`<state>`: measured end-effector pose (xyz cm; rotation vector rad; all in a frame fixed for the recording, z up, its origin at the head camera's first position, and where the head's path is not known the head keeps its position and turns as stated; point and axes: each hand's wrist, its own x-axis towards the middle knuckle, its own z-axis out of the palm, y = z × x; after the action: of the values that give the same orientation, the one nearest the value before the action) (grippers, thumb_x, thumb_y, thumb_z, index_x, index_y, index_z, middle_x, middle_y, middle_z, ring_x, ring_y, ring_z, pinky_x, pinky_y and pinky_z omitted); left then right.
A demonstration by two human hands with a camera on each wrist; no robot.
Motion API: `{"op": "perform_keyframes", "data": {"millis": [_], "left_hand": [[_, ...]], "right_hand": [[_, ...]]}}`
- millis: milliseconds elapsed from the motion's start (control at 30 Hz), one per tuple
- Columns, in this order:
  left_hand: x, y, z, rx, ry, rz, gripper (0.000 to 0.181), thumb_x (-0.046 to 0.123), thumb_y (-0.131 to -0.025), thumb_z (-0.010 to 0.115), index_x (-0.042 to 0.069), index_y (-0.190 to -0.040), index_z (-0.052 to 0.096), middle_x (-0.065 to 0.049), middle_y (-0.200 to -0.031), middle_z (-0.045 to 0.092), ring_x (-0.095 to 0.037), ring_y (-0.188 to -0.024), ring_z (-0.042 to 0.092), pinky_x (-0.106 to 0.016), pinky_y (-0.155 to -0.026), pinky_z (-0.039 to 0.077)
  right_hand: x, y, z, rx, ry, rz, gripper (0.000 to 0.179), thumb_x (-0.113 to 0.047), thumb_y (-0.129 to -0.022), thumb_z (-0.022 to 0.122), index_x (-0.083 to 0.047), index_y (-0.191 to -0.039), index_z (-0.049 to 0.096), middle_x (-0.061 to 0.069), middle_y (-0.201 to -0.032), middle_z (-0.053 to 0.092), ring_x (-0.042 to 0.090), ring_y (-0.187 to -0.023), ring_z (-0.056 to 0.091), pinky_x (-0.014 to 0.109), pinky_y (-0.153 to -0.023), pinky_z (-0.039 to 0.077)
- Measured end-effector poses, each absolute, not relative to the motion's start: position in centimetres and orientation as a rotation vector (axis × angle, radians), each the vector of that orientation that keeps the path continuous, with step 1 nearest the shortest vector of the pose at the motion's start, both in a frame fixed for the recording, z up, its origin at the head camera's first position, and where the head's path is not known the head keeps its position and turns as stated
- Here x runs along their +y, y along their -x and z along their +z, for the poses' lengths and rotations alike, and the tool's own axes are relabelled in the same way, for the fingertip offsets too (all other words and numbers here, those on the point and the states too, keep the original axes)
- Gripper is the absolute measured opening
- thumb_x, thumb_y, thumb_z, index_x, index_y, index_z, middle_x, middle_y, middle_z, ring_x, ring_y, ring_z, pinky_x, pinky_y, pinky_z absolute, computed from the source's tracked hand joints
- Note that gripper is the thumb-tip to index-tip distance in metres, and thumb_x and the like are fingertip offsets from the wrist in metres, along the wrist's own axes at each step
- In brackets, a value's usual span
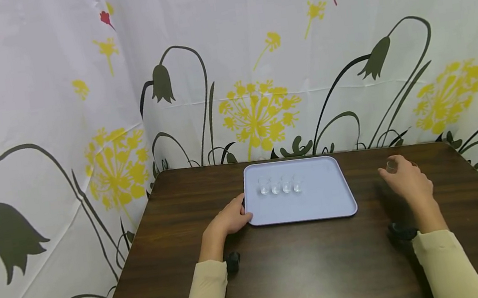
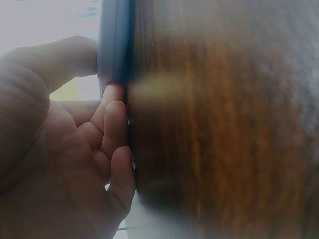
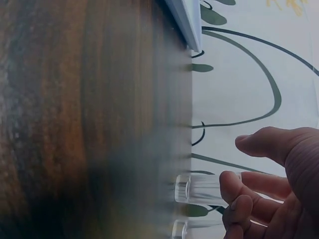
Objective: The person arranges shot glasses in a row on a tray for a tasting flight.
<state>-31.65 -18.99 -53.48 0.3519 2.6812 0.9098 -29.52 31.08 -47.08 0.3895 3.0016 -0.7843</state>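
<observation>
In the head view my left hand (image 1: 229,217) grips the left edge of a pale lavender tray (image 1: 319,204). The left wrist view shows the thumb over the rim of the tray (image 2: 113,45) and fingertips tucked at its underside. Several small clear shot glasses (image 1: 275,186) stand in a row on the tray. My right hand (image 1: 410,182) reaches over the table right of the tray, thumb and fingers spread apart around a clear shot glass (image 1: 391,166). In the right wrist view the fingertips are right at that shot glass (image 3: 199,188), with the thumb away from it.
A second loose shot glass (image 3: 180,230) is next to the one by my right hand. The dark wooden table (image 1: 309,270) ends at the back against a white curtain (image 1: 224,35) printed with flowers. Another curtain side hangs along the left.
</observation>
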Motion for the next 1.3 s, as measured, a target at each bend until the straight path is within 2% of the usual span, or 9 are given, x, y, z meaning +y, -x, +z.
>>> {"op": "perform_keyframes", "data": {"millis": [200, 433, 600, 767, 833, 1033, 1300], "left_hand": [[-19.2, 33.1, -55.9, 2.7, -0.333, 0.866, 0.074, 0.033, -0.1, 0.067, 0.01, -0.163, 0.036, -0.003, -0.094, 0.057, -0.017, -0.079, 0.055, -0.033, -0.071, 0.044], [-19.4, 33.8, -57.2, 2.707, -0.324, 0.858, 0.075, 0.032, -0.1, 0.068, 0.01, -0.164, 0.037, -0.003, -0.092, 0.059, -0.016, -0.078, 0.056, -0.033, -0.069, 0.044], [-19.3, 33.2, -56.3, 2.705, -0.308, 0.875, 0.078, 0.031, -0.1, 0.069, 0.008, -0.166, 0.034, -0.003, -0.092, 0.059, -0.017, -0.079, 0.055, -0.035, -0.073, 0.044], [-19.0, 32.0, -54.4, 2.71, -0.335, 0.887, 0.077, 0.028, -0.1, 0.066, 0.003, -0.165, 0.035, -0.002, -0.092, 0.056, -0.017, -0.081, 0.054, -0.037, -0.077, 0.042], [-19.0, 31.7, -53.9, 2.709, -0.334, 0.873, 0.077, 0.029, -0.099, 0.065, 0.005, -0.165, 0.035, -0.001, -0.093, 0.056, -0.016, -0.081, 0.053, -0.035, -0.078, 0.042], [-18.9, 31.5, -53.1, 2.684, -0.35, 0.911, 0.075, 0.027, -0.099, 0.066, 0.003, -0.164, 0.037, -0.004, -0.092, 0.056, -0.017, -0.079, 0.054, -0.033, -0.072, 0.043], [-18.9, 31.4, -53.2, 2.716, -0.368, 0.907, 0.068, 0.024, -0.099, 0.066, 0.004, -0.159, 0.041, -0.001, -0.086, 0.058, -0.015, -0.074, 0.052, -0.031, -0.069, 0.043]], "right_hand": [[31.0, 29.5, -47.0, 3.013, -0.397, -0.792, 0.075, -0.056, -0.108, 0.049, -0.008, -0.164, 0.036, 0.036, -0.155, 0.048, 0.066, -0.126, 0.053, 0.076, -0.092, 0.041], [31.3, 29.6, -46.6, 2.976, -0.449, -0.791, 0.075, -0.054, -0.108, 0.049, -0.008, -0.165, 0.035, 0.037, -0.156, 0.047, 0.065, -0.126, 0.053, 0.074, -0.092, 0.042], [31.7, 29.8, -46.5, 2.966, -0.464, -0.787, 0.074, -0.054, -0.108, 0.047, -0.008, -0.164, 0.036, 0.036, -0.155, 0.049, 0.063, -0.125, 0.055, 0.074, -0.09, 0.042], [32.0, 29.8, -46.7, 2.971, -0.447, -0.787, 0.071, -0.051, -0.109, 0.048, -0.008, -0.164, 0.037, 0.035, -0.151, 0.053, 0.061, -0.115, 0.06, 0.069, -0.083, 0.045], [32.1, 29.8, -46.7, 2.968, -0.438, -0.79, 0.07, -0.05, -0.109, 0.049, -0.008, -0.164, 0.037, 0.035, -0.151, 0.053, 0.059, -0.112, 0.062, 0.067, -0.081, 0.046], [32.4, 29.7, -46.9, 2.946, -0.457, -0.793, 0.067, -0.047, -0.11, 0.05, -0.007, -0.163, 0.038, 0.037, -0.15, 0.052, 0.057, -0.108, 0.063, 0.064, -0.077, 0.046], [32.2, 30.1, -47.2, 2.967, -0.438, -0.788, 0.064, -0.043, -0.11, 0.052, -0.007, -0.161, 0.042, 0.037, -0.15, 0.053, 0.06, -0.113, 0.061, 0.067, -0.081, 0.047]]}}
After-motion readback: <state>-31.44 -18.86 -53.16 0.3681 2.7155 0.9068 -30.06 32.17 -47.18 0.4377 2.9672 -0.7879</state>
